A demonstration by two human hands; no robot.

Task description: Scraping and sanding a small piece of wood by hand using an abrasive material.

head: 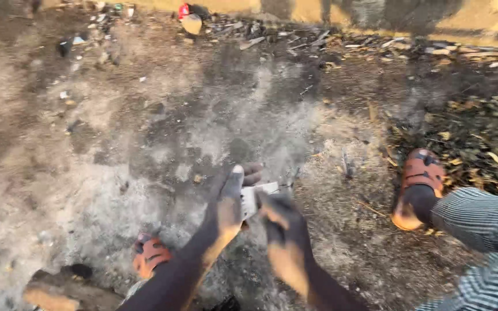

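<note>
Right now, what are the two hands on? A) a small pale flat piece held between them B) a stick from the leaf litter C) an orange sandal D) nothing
A: the left hand and the right hand meet on a small pale flat piece over the ashy ground, though blur hides how firmly each holds it.

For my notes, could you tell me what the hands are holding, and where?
A small whitish object, blurred, held between the left hand and right hand; its kind and the exact hold cannot be told.
</note>
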